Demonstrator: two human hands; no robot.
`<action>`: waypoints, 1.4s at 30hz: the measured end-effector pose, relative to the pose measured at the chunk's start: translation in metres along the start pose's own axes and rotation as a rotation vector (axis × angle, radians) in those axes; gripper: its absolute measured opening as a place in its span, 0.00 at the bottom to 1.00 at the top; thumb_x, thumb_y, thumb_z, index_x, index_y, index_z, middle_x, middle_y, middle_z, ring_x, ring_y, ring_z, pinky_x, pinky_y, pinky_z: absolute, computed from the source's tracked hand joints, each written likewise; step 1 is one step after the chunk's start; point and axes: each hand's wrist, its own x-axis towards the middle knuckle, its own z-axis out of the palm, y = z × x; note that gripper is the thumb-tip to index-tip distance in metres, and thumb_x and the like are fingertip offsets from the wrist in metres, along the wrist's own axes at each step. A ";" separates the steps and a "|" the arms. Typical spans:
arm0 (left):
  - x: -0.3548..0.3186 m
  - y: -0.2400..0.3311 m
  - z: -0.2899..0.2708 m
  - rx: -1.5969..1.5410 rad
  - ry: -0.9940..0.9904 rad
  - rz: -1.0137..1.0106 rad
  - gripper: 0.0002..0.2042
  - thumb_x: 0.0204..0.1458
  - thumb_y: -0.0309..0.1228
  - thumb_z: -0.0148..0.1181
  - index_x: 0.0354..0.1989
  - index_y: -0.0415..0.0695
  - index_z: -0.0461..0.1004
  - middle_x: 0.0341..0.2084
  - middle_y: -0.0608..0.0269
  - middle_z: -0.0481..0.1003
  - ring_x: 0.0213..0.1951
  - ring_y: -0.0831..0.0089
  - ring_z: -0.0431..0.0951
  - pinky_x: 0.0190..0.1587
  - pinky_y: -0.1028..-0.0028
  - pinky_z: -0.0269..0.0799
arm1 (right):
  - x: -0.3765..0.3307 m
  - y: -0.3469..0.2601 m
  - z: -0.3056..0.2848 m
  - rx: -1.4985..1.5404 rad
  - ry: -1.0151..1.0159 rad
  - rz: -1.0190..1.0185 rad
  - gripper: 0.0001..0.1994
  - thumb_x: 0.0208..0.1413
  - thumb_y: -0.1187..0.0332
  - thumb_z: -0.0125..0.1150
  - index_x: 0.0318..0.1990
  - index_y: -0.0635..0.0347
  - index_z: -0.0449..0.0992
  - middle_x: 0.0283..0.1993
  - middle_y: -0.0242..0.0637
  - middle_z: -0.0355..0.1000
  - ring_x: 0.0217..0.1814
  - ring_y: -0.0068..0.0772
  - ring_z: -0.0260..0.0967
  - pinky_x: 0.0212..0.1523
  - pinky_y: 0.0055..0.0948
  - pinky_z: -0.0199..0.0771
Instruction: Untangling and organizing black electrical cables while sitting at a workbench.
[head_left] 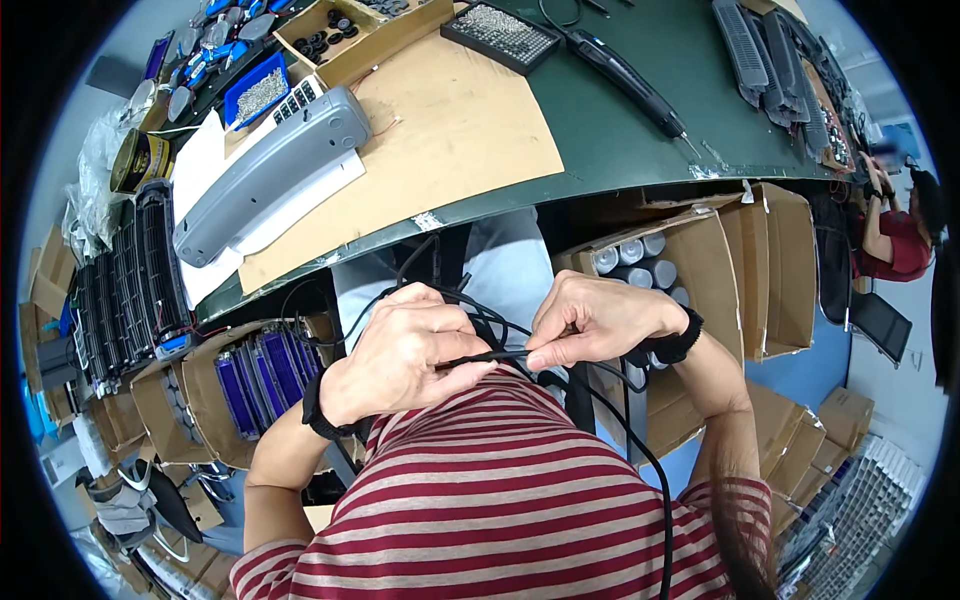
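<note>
Both hands are close together over my lap, in front of my striped shirt. My left hand [408, 348] has its fingers closed on a stretch of black cable [512, 353]. Thumb and fingers of my right hand [588, 322] pinch the same cable a short way to the right. Between the two hands a short piece of it runs nearly level. More loops of black cable hang about my lap, and one length runs down past my right side. What lies inside the left fingers is hidden.
Ahead is a green table [640, 150] with a brown board [480, 120], a long grey plastic housing [275, 175] and a black electric screwdriver [625, 80]. Cardboard boxes [700, 300] stand below it at right, purple-filled boxes at left. Another person [900, 235] sits at far right.
</note>
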 end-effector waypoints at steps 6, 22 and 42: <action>0.002 0.003 0.003 0.047 0.034 -0.028 0.06 0.47 0.33 0.65 0.28 0.45 0.81 0.19 0.67 0.74 0.22 0.72 0.71 0.31 0.73 0.62 | 0.012 -0.005 0.003 0.059 0.050 0.082 0.13 0.59 0.64 0.58 0.30 0.66 0.80 0.12 0.30 0.65 0.13 0.15 0.57 0.14 0.22 0.53; -0.008 -0.006 -0.003 0.111 0.023 -0.022 0.06 0.47 0.33 0.65 0.29 0.43 0.80 0.19 0.66 0.73 0.21 0.71 0.72 0.28 0.73 0.61 | 0.014 0.002 -0.010 0.151 0.034 0.126 0.12 0.59 0.65 0.57 0.33 0.65 0.81 0.18 0.28 0.70 0.18 0.15 0.62 0.19 0.18 0.60; -0.013 0.000 -0.051 -0.373 -0.019 -0.123 0.23 0.50 0.34 0.63 0.53 0.37 0.71 0.53 0.51 0.70 0.53 0.59 0.72 0.54 0.66 0.67 | -0.064 -0.088 -0.216 0.432 1.393 -0.670 0.09 0.60 0.68 0.53 0.42 0.64 0.73 0.22 0.24 0.60 0.21 0.17 0.55 0.24 0.19 0.56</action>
